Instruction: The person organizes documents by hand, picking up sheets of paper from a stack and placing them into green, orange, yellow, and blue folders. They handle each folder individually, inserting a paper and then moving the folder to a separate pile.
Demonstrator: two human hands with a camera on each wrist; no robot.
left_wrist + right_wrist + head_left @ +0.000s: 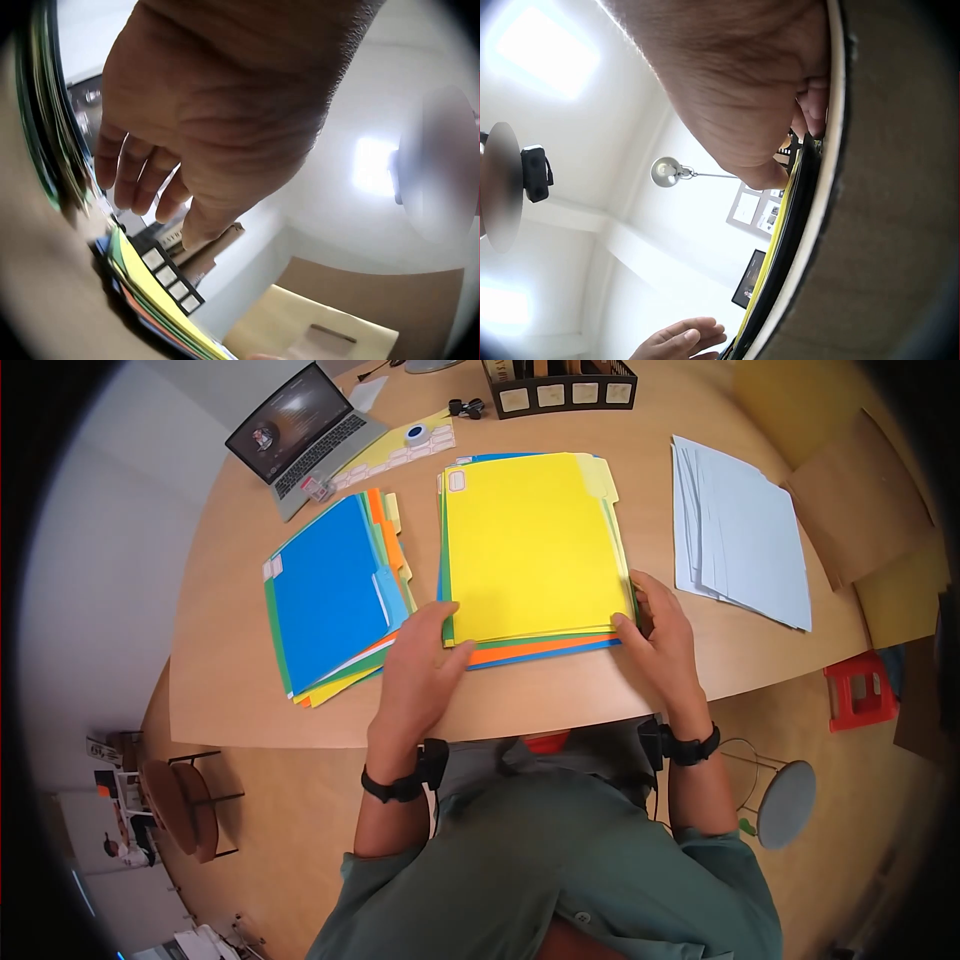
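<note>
A stack of file folders (535,550) with a yellow one on top lies in front of me, its green, orange and blue layers showing along the near edge. My left hand (415,670) is at the stack's near left corner, fingers loosely extended; in the left wrist view daylight shows between them. My right hand (665,645) holds the near right corner, thumb on the yellow folder and fingers curled along the side edge. To the left lies a second, fanned stack of folders (325,590), blue on top, with orange, green and yellow tabs sticking out.
Loose white sheets (745,540) lie on the right of the table (260,720). An open laptop (310,445) stands back left, beside label sheets (400,457) and a round tape roll (416,434). A black organizer (565,395) stands at the back. Below are a red stool (860,695) and a grey stool (787,805).
</note>
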